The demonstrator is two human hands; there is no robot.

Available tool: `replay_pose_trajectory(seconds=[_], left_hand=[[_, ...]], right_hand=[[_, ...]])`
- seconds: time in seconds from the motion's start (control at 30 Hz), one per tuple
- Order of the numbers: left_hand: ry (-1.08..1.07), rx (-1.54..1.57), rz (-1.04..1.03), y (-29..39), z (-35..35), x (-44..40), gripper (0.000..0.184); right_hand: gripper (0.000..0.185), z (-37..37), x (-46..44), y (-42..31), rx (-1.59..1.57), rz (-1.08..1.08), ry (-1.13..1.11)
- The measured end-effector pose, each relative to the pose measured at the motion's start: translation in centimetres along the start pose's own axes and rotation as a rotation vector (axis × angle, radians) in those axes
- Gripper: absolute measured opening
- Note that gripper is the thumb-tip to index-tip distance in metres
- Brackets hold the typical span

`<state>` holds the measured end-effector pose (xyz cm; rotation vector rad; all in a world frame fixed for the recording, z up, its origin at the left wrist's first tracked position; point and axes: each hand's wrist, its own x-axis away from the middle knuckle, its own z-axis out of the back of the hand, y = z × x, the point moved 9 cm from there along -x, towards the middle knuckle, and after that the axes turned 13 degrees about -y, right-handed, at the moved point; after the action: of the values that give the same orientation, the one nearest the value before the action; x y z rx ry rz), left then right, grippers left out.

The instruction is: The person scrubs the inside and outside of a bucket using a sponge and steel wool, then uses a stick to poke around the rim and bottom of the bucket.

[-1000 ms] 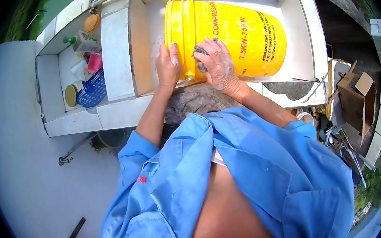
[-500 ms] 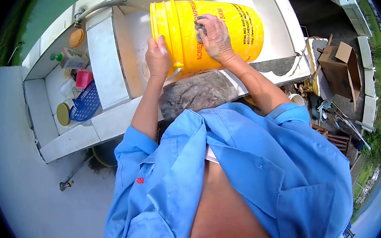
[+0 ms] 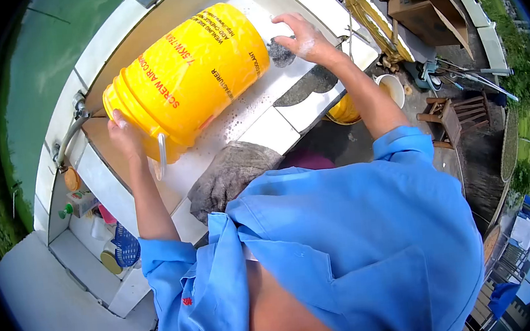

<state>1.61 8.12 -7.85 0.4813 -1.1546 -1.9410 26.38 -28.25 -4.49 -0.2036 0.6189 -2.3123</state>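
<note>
A yellow bucket [image 3: 196,64] with red and black print lies on its side in a white tiled sink [image 3: 236,121], its surface wet with suds. My left hand [image 3: 125,137] grips the bucket's rim at its left end, near the wire handle [image 3: 162,157]. Beyond the bucket's bottom end, my right hand [image 3: 303,38] holds a grey scrubbing pad [image 3: 281,53] between curved fingers. The pad is beside the base of the bucket; whether they touch is hard to tell. A wet grey cloth [image 3: 231,173] drapes over the sink's front edge.
A tap with a hose [image 3: 72,137] is at the sink's left. A blue basket [image 3: 126,246] and a green-capped bottle [image 3: 80,203] stand in the side compartment. At the right are a cardboard box [image 3: 425,9], a white bucket [image 3: 390,88] and a wooden chair [image 3: 450,121].
The view has turned, so the bucket now appears slanted. My right hand has moved with the pad from the bucket's side to beyond its bottom end. My left hand stays at the rim.
</note>
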Motion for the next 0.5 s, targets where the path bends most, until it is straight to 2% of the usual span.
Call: replay_pose_trajectory(seconds=[0.03,0.1,0.17,0.2,0.23,0.27,0.33,0.37,0.5], left_hand=[[-0.001,-0.008,0.008,0.0,0.0,-0.3,0.039],[-0.003,-0.109,0.033,0.1,0.2,-0.2,0.040],[0.009,-0.064,0.003,-0.2,0.3,-0.2,0.040],[0.010,-0.058,0.007,-0.3,0.3,-0.4,0.039],[0.015,-0.050,0.010,-0.3,0.4,-0.4,0.038],[0.025,-0.045,0.011,-0.1,0.5,-0.2,0.038],[-0.008,-0.071,0.035,0.6,0.3,0.5,0.037],[0.001,-0.072,0.037,1.0,0.4,1.0,0.037],[0.009,0.002,0.051,1.5,0.3,2.2,0.037]], right_hand=[[0.030,2.9,0.5,-0.3,0.024,0.051,0.043],[0.024,7.9,1.1,3.6,-0.052,-0.023,0.141],[0.023,10.7,2.2,10.6,-0.074,-0.244,0.176],[0.026,11.0,2.7,14.6,-0.008,-0.346,0.116],[0.030,10.6,3.1,17.8,0.059,-0.444,0.058],[0.030,10.1,3.4,18.7,0.061,-0.434,0.059],[0.037,7.1,4.5,21.4,0.143,-0.668,-0.221],[0.040,6.0,5.4,20.1,-0.015,-0.772,-0.365],[0.036,3.9,5.4,20.2,0.109,-0.685,-0.269]])
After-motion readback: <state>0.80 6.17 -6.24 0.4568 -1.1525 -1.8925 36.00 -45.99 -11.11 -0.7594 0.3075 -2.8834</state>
